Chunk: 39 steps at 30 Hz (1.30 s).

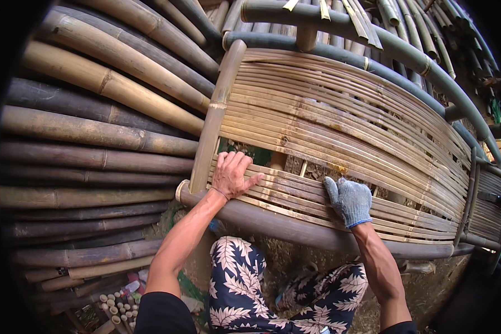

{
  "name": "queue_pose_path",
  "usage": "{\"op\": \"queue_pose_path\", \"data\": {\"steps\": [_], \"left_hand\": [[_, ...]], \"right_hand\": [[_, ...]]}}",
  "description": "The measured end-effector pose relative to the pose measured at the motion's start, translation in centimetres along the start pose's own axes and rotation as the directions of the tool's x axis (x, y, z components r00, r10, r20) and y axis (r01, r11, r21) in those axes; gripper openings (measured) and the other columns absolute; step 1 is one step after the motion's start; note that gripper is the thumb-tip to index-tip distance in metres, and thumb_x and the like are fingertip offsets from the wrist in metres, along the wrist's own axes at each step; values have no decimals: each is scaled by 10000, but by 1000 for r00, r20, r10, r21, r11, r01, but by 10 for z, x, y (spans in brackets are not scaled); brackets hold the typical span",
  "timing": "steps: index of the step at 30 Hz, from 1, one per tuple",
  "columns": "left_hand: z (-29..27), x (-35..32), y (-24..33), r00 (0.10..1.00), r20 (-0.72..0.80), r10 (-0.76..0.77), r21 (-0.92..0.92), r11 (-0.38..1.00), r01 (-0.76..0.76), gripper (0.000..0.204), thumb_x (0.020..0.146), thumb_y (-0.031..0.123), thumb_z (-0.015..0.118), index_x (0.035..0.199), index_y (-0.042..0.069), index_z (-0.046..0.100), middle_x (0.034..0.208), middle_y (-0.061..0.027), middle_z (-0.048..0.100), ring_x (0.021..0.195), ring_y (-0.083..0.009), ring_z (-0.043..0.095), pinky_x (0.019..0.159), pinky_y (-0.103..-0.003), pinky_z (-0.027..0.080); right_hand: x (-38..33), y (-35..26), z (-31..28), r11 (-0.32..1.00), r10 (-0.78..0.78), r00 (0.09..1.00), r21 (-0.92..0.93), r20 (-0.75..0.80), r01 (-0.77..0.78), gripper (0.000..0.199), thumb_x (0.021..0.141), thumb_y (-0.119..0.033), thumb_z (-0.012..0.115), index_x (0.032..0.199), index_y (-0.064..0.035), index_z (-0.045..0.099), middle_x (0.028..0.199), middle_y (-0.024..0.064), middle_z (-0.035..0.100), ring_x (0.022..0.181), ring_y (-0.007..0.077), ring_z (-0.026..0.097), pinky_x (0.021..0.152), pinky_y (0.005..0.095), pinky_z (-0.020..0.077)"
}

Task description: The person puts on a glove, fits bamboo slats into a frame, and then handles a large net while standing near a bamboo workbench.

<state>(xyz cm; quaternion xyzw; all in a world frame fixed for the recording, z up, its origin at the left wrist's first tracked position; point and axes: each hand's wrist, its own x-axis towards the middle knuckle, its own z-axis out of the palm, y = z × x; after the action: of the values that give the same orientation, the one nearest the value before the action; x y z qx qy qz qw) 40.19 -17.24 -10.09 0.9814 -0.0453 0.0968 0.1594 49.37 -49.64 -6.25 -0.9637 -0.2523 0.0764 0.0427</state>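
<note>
A bamboo bench (261,224) spans the space in front of me, its seat made of long split-bamboo slats (328,131) with a thick dark pole along the near edge. My left hand (234,175) is bare and closed over the near band of slats at the left end, fingers bent over its far edge and thumb stretched to the right. Farther right, my right hand (350,201), in a grey knitted glove (355,197), grips the same band; its fingertips are hidden. A gap between this band and the other slats shows the ground and a crosspiece below.
Thick bamboo poles (94,139) lie stacked along the left, close to the bench end. A curved bamboo rail (406,53) runs along the far side, with loose split strips (364,22) over it. Cut bamboo ends (117,306) lie at the lower left. More poles (423,33) stand beyond.
</note>
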Motion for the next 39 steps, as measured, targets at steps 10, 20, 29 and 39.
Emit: {"op": "queue_pose_path", "data": {"steps": [10, 20, 29, 39], "left_hand": [[-6, 16, -8, 938, -244, 247, 101, 968, -228, 470, 919, 510, 580, 1052, 61, 538, 1014, -129, 539, 945, -317, 512, 820, -432, 404], [7, 8, -12, 925, -233, 301, 144, 951, -273, 683, 934, 628, 460, 1276, 45, 561, 1320, -164, 524, 1295, -353, 459, 1133, -529, 294], [17, 36, -15, 880, -388, 276, 279, 945, -174, 529, 938, 491, 523, 1174, 22, 585, 1180, -160, 547, 1183, -347, 500, 1085, -532, 317], [2, -20, -3, 947, 176, 267, 101, 952, -288, 1195, 737, 919, 372, 1515, 16, 277, 1572, -241, 221, 1491, -367, 150, 1208, -522, 105]], "right_hand": [[-5, -17, -9, 997, 82, 984, 1, -159, -83, 695, 1003, -567, 355, 704, -50, 711, 698, 206, 679, 657, 358, 689, 603, 462, 544], [-76, -19, -15, 928, -94, 737, 208, -669, 308, 391, 861, -235, 704, 1208, -80, 613, 1174, 162, 633, 1163, 369, 564, 1061, 479, 389], [-82, -21, -8, 954, -209, 890, 114, -406, 276, 242, 872, -313, 668, 922, -79, 637, 903, 132, 632, 914, 340, 597, 852, 481, 454], [-83, -38, -7, 972, -62, 996, 221, -70, 76, 514, 842, -555, 664, 672, -70, 690, 691, 153, 622, 677, 325, 639, 634, 444, 505]]}}
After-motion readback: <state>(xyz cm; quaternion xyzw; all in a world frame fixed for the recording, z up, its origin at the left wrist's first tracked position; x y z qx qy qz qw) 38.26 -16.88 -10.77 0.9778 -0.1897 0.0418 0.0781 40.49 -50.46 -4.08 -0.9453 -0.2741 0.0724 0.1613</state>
